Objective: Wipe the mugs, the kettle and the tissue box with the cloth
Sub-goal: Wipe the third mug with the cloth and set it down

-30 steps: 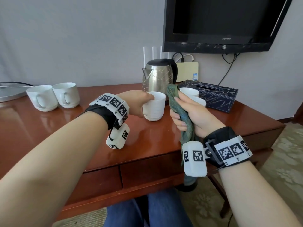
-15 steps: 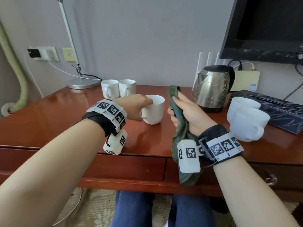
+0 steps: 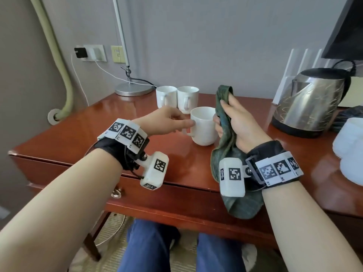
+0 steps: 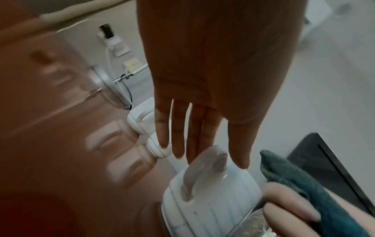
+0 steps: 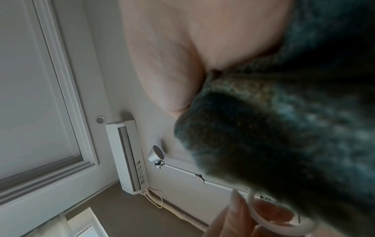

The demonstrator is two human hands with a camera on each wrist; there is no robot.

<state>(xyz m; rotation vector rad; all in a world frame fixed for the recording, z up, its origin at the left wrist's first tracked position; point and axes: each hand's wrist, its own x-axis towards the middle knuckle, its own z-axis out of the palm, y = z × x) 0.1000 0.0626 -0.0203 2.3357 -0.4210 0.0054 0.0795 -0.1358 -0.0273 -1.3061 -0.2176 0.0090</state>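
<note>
The glossy red-brown wooden desk [image 3: 59, 138] fills the head view from nine o'clock to three o'clock. On it at two o'clock stands the brushed steel kettle with a black lid [image 3: 308, 103]; only the head view shows it whole. The dark green terry cloth [image 3: 225, 154] hangs from the right hand [image 3: 238, 122], whose fingers are wrapped round it, thumb on top. In the right wrist view the cloth [image 5: 284, 136] fills most of the picture at three o'clock, and a white wall air-conditioner [image 5: 129, 155] shows at seven o'clock, seen nowhere else. The white ceramic mug [image 3: 204, 126] stands on the desk at the centre, between the hands, the cloth hand touching its right side. The left hand [image 3: 165, 121] reaches toward its handle; the head view hides the fingers, but the left wrist view shows the left hand [image 4: 202, 96] with fingers straight and released, tips just above the mug's handle [image 4: 202, 170], holding nothing. Two more white mugs [image 3: 176, 97] stand together at twelve o'clock behind it. At three o'clock a blurred white mug [image 3: 349, 150] sits at the picture's edge.
</note>
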